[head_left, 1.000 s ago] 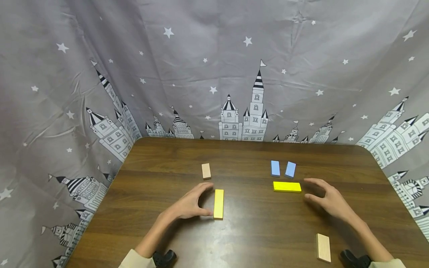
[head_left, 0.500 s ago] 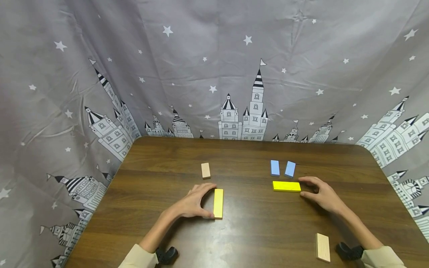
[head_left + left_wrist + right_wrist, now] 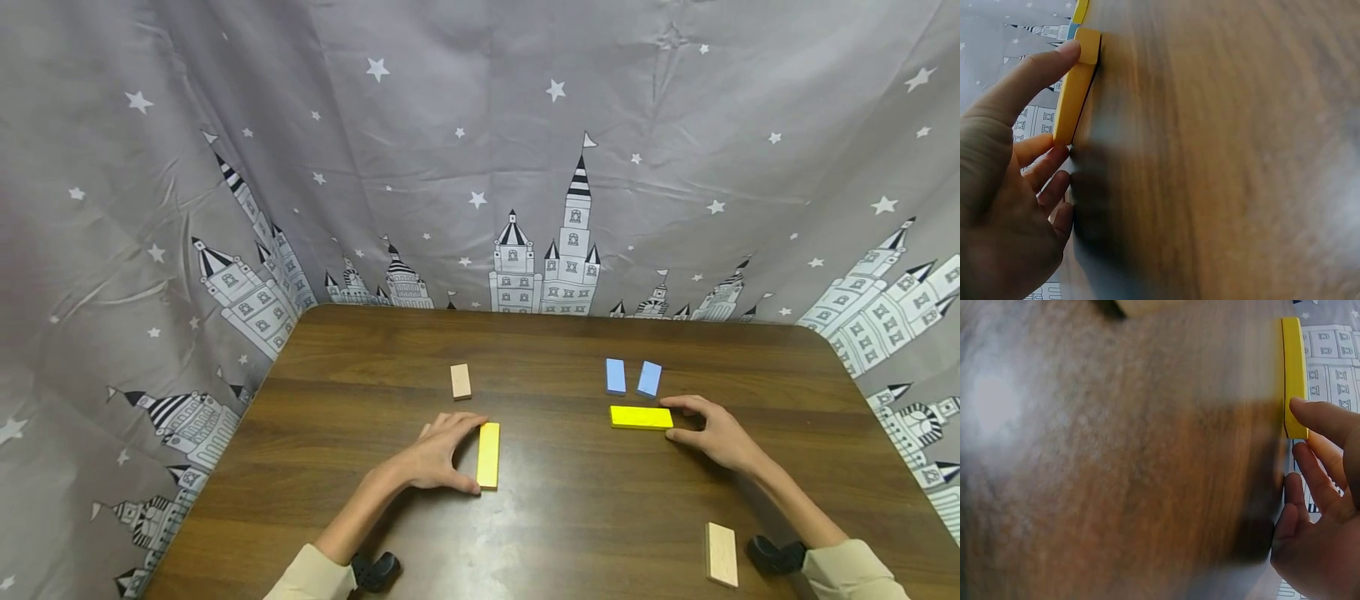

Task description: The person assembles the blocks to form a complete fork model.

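Observation:
My left hand [image 3: 433,457] pinches an orange-yellow wooden block [image 3: 489,456] by its two short ends. The left wrist view has the thumb at one end of that block [image 3: 1074,103] and the index finger at the other, the remaining fingers loosely bent. On the right, my right hand [image 3: 716,437] pinches the right end of a bright yellow block [image 3: 640,417], which lies crosswise on the table. Thumb and index finger sit on opposite long sides there; in the right wrist view the thumb overlaps the block [image 3: 1295,362] near its end.
Two small blue blocks [image 3: 616,377] lie just behind the bright yellow one. A short tan block [image 3: 461,382] is beyond my left hand, and a longer pale wood block [image 3: 722,554] is near the front right. A grey castle-print curtain [image 3: 420,167] hangs behind the brown table [image 3: 360,358].
My right hand has moved left, its thumb and index finger now on the bright yellow block's end. My left hand has closed in on the orange-yellow block's two ends. The blocks have not moved.

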Available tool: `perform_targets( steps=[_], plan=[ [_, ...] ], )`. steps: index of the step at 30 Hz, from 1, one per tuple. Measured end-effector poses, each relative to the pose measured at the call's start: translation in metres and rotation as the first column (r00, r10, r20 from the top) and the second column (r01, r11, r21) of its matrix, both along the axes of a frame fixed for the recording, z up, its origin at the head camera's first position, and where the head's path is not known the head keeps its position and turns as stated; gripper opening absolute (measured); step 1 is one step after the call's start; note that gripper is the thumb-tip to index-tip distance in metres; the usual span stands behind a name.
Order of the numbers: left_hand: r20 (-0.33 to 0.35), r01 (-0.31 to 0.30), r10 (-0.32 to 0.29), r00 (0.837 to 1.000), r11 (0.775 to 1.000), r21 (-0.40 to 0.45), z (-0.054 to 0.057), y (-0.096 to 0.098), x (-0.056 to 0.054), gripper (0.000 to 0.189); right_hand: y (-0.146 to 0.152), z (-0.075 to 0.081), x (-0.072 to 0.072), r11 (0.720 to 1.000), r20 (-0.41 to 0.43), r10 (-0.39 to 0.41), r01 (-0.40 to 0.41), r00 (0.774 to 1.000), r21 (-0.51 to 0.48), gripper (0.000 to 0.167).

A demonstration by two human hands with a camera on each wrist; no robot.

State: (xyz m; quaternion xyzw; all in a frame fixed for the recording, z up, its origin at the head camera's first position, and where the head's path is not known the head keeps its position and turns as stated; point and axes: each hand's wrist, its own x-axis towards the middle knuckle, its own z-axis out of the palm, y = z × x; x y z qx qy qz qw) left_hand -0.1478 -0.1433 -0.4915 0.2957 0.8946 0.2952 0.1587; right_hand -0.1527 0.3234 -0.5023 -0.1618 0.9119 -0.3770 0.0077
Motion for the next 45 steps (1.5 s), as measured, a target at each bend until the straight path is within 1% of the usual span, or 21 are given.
perform_targets(
  steps=[4, 7, 14, 21, 26, 31, 37, 40, 45],
  plan=[
    [-0.033, -0.004, 0.003, 0.999, 1.000, -0.011, -0.001, 0.002, 0.002, 0.099, 0.000, -0.001, -0.001, 1.000, -0.001, 0.003, -0.003, 1.000, 0.011, 0.042],
    [-0.040, -0.006, 0.006, 0.999, 1.000, -0.004, -0.001, 0.003, 0.003, 0.097, 0.000, -0.002, -0.001, 1.000, -0.009, 0.001, -0.001, 1.000, 0.023, 0.040],
    [-0.032, -0.011, 0.012, 0.999, 0.999, 0.030, -0.002, 0.002, 0.003, 0.092, -0.001, -0.004, -0.001, 0.999, -0.044, 0.000, 0.001, 0.999, 0.038, 0.039],
    [-0.018, -0.004, 0.005, 1.000, 0.998, 0.066, -0.002, 0.004, -0.001, 0.091, -0.006, -0.001, -0.002, 0.998, -0.111, 0.042, -0.036, 0.993, 0.058, 0.037],
    [-0.007, -0.003, 0.003, 1.000, 0.996, 0.085, -0.001, 0.010, -0.005, 0.089, -0.009, 0.001, -0.003, 0.996, -0.119, 0.057, -0.048, 0.991, 0.074, 0.038],
    [0.002, 0.018, -0.018, 1.000, 0.995, 0.099, 0.002, 0.022, -0.010, 0.089, -0.011, 0.001, -0.005, 0.996, -0.103, 0.056, -0.048, 0.993, 0.079, 0.039],
    [-0.002, 0.053, -0.053, 0.999, 0.994, 0.091, 0.005, 0.042, -0.015, 0.089, -0.011, 0.001, -0.006, 0.996, -0.089, 0.045, -0.038, 0.995, 0.083, 0.036],
    [0.003, 0.057, -0.058, 0.998, 0.994, 0.088, 0.005, 0.052, -0.016, 0.089, -0.011, 0.001, -0.007, 0.996, -0.085, 0.046, -0.039, 0.995, 0.080, 0.036],
    [-0.008, 0.064, -0.064, 0.998, 0.996, 0.064, 0.001, 0.068, -0.017, 0.090, -0.012, 0.002, -0.007, 0.996, -0.084, 0.045, -0.038, 0.995, 0.078, 0.036]
  ],
)
